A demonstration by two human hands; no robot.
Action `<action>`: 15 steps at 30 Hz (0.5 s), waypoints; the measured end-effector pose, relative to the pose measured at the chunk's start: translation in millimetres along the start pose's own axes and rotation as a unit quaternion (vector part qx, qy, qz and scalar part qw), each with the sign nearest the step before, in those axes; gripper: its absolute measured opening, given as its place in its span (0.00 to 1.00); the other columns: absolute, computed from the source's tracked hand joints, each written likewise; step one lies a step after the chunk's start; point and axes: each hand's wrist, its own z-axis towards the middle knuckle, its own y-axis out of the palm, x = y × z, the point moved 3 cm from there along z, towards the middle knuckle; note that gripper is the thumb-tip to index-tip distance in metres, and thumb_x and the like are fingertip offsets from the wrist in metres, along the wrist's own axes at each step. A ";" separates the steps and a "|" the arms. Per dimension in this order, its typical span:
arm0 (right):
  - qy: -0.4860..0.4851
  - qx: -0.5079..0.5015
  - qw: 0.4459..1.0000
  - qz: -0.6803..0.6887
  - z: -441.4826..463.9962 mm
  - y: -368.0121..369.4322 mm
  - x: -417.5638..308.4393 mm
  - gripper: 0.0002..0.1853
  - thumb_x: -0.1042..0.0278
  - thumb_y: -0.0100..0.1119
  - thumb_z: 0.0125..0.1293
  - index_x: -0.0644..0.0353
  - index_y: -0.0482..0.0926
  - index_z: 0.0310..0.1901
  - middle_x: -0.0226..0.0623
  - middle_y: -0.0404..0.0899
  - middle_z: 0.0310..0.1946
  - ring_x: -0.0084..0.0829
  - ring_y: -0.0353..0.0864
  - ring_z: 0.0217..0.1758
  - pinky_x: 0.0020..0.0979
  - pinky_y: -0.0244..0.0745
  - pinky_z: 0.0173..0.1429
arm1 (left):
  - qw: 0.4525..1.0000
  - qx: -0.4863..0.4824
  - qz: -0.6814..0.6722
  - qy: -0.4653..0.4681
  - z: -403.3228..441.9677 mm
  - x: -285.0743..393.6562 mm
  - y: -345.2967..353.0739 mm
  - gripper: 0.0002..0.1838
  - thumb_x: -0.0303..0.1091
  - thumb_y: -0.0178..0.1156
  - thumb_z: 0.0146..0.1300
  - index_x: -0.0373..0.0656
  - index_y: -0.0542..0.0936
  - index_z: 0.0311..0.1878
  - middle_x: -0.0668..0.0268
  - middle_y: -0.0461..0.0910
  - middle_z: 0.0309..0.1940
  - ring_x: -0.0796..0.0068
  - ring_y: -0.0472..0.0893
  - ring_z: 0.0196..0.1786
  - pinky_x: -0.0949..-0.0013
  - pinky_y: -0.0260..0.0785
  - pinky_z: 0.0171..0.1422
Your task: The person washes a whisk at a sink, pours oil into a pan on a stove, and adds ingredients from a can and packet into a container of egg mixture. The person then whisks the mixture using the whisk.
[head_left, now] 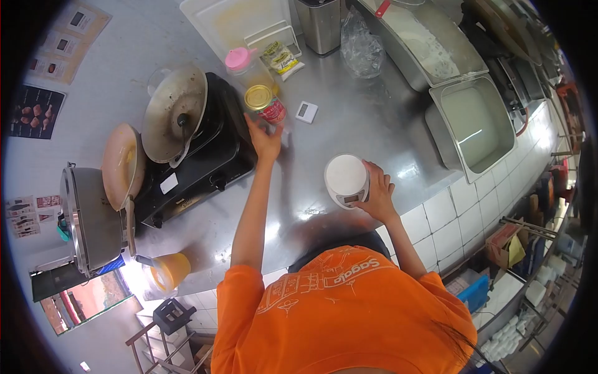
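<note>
A round white kitchen scale [346,174] with a small display lies on the steel counter. My right hand [378,194] grips its right edge, the thumb at the display and the fingers along the side. My left hand [265,139] is open, its fingers apart at the near side of a red-labelled can [272,113] with a gold lid. Whether those fingers touch the can I cannot tell. Behind the can stand a clear bottle with a pink cap [237,59] and a yellow-green packet [281,60]. A small white timer [306,112] lies to the can's right.
On the left, a black gas stove [205,156] carries a pan [175,115]; another pan [123,165] leans beside it. Steel tubs of white powder [430,47] and cloudy liquid [479,124] stand right. A plastic bag [362,47] and an orange jug [171,271] are also there.
</note>
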 end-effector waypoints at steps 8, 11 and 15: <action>0.034 -0.045 0.997 -0.052 6.1 11.1 -3.7 0.65 0.70 0.80 0.30 0.41 0.48 0.72 0.34 0.54 0.69 0.48 0.58 0.66 0.52 0.56 0.60 | 0.985 -0.116 0.014 0.125 -151.2 14.5 20.0 0.35 0.33 0.63 0.58 0.38 0.63 0.68 0.52 0.72 0.58 0.55 0.73 0.56 0.58 0.64 0.59; 0.045 -0.052 0.996 -0.058 7.0 12.8 -5.7 0.65 0.71 0.80 0.30 0.41 0.48 0.72 0.34 0.55 0.67 0.48 0.59 0.66 0.53 0.57 0.60 | 0.973 -0.157 0.049 0.161 -182.3 38.2 22.6 0.32 0.39 0.62 0.60 0.43 0.66 0.67 0.56 0.73 0.58 0.54 0.72 0.57 0.54 0.63 0.60; 0.047 -0.041 0.997 -0.039 8.4 11.8 -7.9 0.65 0.71 0.81 0.29 0.41 0.49 0.72 0.34 0.57 0.66 0.47 0.60 0.68 0.54 0.58 0.59 | 0.977 -0.176 0.032 0.114 -183.8 35.2 26.2 0.28 0.42 0.61 0.62 0.51 0.70 0.66 0.61 0.74 0.57 0.57 0.72 0.57 0.52 0.62 0.59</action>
